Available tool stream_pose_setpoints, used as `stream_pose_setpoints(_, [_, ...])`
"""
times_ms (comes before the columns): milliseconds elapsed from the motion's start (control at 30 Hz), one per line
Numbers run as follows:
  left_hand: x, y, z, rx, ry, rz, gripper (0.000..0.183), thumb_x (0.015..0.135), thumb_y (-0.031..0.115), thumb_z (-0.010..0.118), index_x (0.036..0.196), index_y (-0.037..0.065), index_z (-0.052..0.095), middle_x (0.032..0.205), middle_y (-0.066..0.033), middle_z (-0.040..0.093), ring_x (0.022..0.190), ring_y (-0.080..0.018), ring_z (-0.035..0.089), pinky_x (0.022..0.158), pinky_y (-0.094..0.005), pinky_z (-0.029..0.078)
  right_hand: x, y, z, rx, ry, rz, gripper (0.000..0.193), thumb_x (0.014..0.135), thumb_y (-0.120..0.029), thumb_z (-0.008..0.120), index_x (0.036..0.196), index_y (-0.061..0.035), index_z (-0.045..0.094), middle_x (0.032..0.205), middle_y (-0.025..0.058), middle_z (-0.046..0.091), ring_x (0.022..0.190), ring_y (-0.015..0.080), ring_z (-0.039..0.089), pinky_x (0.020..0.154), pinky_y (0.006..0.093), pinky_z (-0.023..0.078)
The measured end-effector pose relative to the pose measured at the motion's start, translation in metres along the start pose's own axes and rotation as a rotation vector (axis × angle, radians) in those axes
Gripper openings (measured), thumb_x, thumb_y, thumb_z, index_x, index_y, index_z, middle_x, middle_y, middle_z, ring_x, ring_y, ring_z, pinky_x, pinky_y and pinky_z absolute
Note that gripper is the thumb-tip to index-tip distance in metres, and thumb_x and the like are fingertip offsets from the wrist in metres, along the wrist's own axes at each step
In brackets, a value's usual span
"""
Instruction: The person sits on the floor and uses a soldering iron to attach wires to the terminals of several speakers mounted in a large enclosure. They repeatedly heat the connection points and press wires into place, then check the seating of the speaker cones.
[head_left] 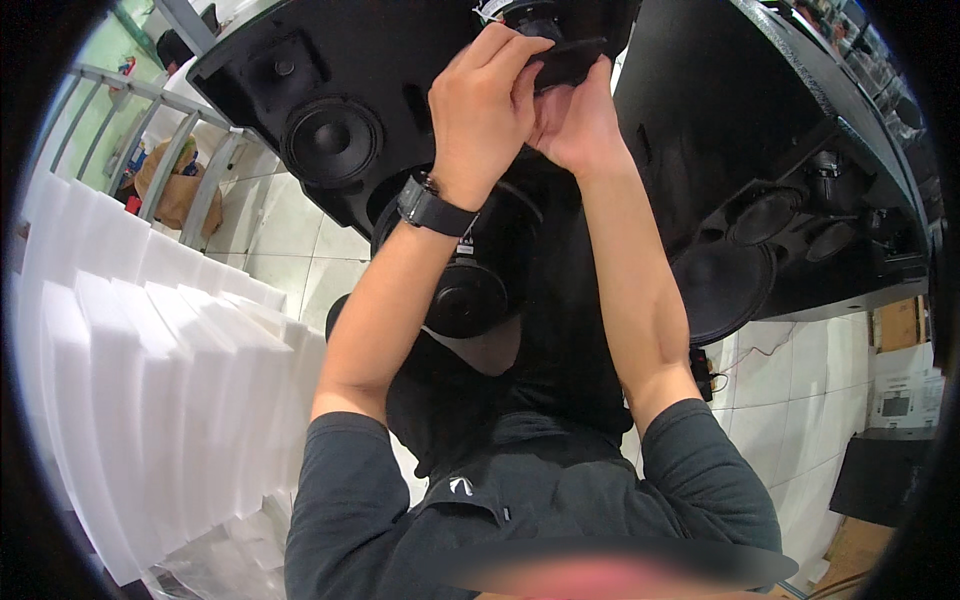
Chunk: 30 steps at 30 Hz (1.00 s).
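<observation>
Both of my hands are up at the top of the view, close together, on a black speaker driver [572, 62] with a flat dark rim. My left hand [487, 105], below a black wristwatch [437, 208] on its wrist, has its fingers bent and closed at the near left edge of the driver. My right hand [582, 125] grips the rim from the right, thumb upward, with some fingers hidden. Beneath my wrists, a large woofer [466, 298] with a round magnet lies against my dark trousers.
A black speaker cabinet [240, 95] with a round driver [332, 138] lies at the upper left. Another cabinet [720, 110] stands right, with several drivers beside a large cone [728, 285]. White foam sheets [170, 370] stack at the left, near a metal rack [150, 90]. Cardboard boxes [898, 325] stand far right.
</observation>
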<state>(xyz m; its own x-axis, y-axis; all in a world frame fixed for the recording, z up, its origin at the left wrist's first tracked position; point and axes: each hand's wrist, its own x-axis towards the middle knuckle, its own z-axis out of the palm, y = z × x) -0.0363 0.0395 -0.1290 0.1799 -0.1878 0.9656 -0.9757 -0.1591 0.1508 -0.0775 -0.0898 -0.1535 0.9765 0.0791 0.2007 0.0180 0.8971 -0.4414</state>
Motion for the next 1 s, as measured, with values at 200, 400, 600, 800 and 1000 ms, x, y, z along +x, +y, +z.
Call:
stream_pose_setpoints(200, [0.012, 0.0, -0.014, 0.152, -0.137, 0.088, 0.024, 0.082, 0.002, 0.074, 0.103, 0.014, 0.077, 0.084, -0.0048, 0.06, 0.076, -0.025, 0.066, 0.067, -0.0353, 0.053, -0.022, 0.006, 0.014, -0.359, 0.194, -0.085, 0.091, 0.098, -0.081, 0.017, 0.139, -0.0073, 0.05, 0.121, 0.0142, 0.064, 0.11, 0.0268, 0.065, 0.101, 0.0421, 0.051])
stream_pose_setpoints(400, [0.014, -0.004, -0.023, 0.227, -0.235, 0.132, 0.029, 0.08, -0.002, 0.073, 0.104, 0.014, 0.077, 0.084, -0.0042, 0.06, 0.075, -0.0233, 0.064, 0.067, -0.0352, 0.052, -0.017, 0.015, 0.017, -0.459, 0.106, -0.224, 0.071, 0.1, -0.071, 0.044, 0.134, -0.0096, 0.056, 0.118, 0.0076, 0.066, 0.105, 0.0196, 0.065, 0.097, 0.0401, 0.052])
stream_pose_setpoints(600, [0.021, -0.017, -0.022, 0.287, -0.253, 0.265, 0.044, 0.067, -0.001, 0.073, 0.106, 0.019, 0.077, 0.086, 0.0019, 0.058, 0.078, -0.0186, 0.06, 0.061, -0.032, 0.053, 0.007, 0.019, 0.007, -0.477, 0.104, -0.261, 0.057, 0.1, -0.063, 0.052, 0.128, -0.014, 0.06, 0.111, 0.0018, 0.063, 0.099, 0.0134, 0.061, 0.094, 0.0389, 0.048])
stream_pose_setpoints(800, [0.016, -0.023, -0.011, 0.319, -0.251, 0.29, 0.044, 0.067, 0.001, 0.074, 0.107, 0.019, 0.078, 0.085, 0.002, 0.056, 0.077, -0.0182, 0.059, 0.061, -0.0321, 0.053, 0.021, 0.019, -0.003, -0.502, 0.149, -0.241, 0.066, 0.1, -0.069, 0.046, 0.132, -0.0122, 0.056, 0.118, 0.002, 0.06, 0.112, 0.013, 0.057, 0.1, 0.0369, 0.045])
stream_pose_setpoints(1000, [0.015, -0.024, -0.004, 0.319, -0.255, 0.275, 0.043, 0.068, 0.001, 0.074, 0.107, 0.018, 0.078, 0.085, 0.0013, 0.056, 0.078, -0.019, 0.06, 0.061, -0.0326, 0.053, 0.021, 0.015, -0.007, -0.538, 0.187, -0.191, 0.072, 0.101, -0.072, 0.037, 0.133, -0.0107, 0.055, 0.111, 0.0038, 0.062, 0.108, 0.0117, 0.059, 0.097, 0.0324, 0.047])
